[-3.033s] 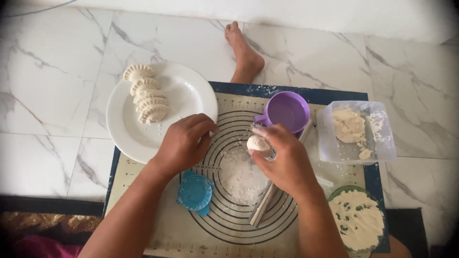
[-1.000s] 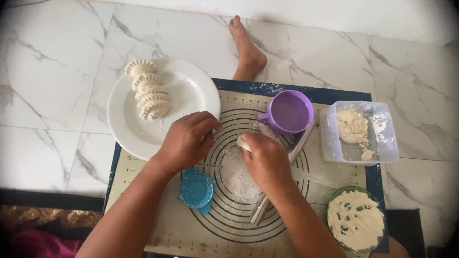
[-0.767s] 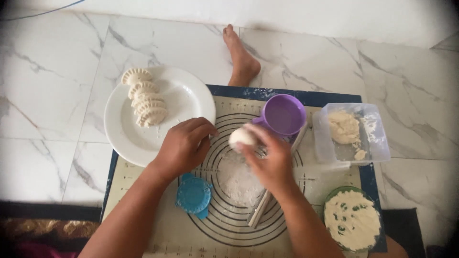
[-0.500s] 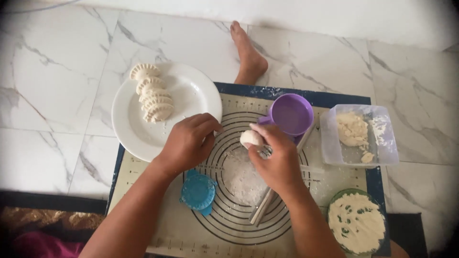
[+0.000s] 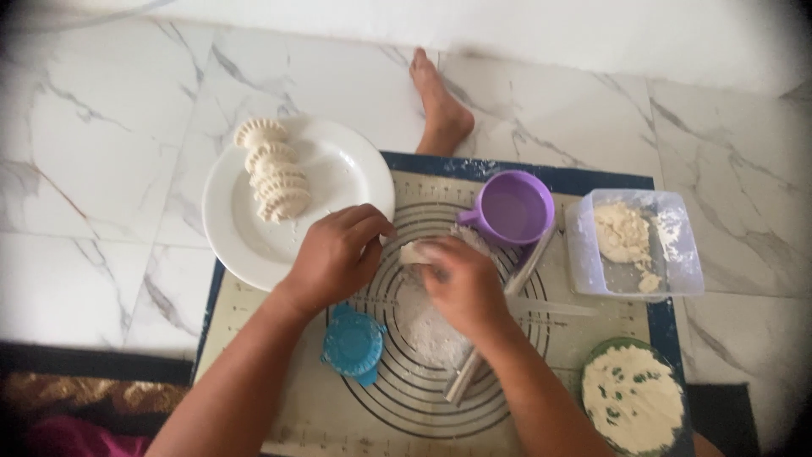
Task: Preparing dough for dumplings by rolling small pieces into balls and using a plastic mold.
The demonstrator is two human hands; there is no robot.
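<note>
My right hand (image 5: 461, 283) holds a small ball of white dough (image 5: 416, 251) at its fingertips, low over the floured middle of the baking mat (image 5: 254, 338). My left hand (image 5: 338, 254) rests curled on the mat beside it, at the edge of the white plate (image 5: 338, 169), with nothing seen in it. Several shaped dumplings (image 5: 272, 180) lie in a row on the plate. A blue dumpling press (image 5: 353, 343) sits just below my left wrist. A rolling pin (image 5: 507, 313) lies partly under my right arm.
A purple cup (image 5: 512, 209) stands at the mat's far side. A clear box with dough pieces (image 5: 634, 245) is at the right. A green bowl of white filling (image 5: 633, 406) sits at the near right. A bare foot (image 5: 438, 106) rests on the marble floor beyond the mat.
My right hand has brought the dough ball from near the purple cup down and left toward my left hand. The left hand has stayed at the plate's edge.
</note>
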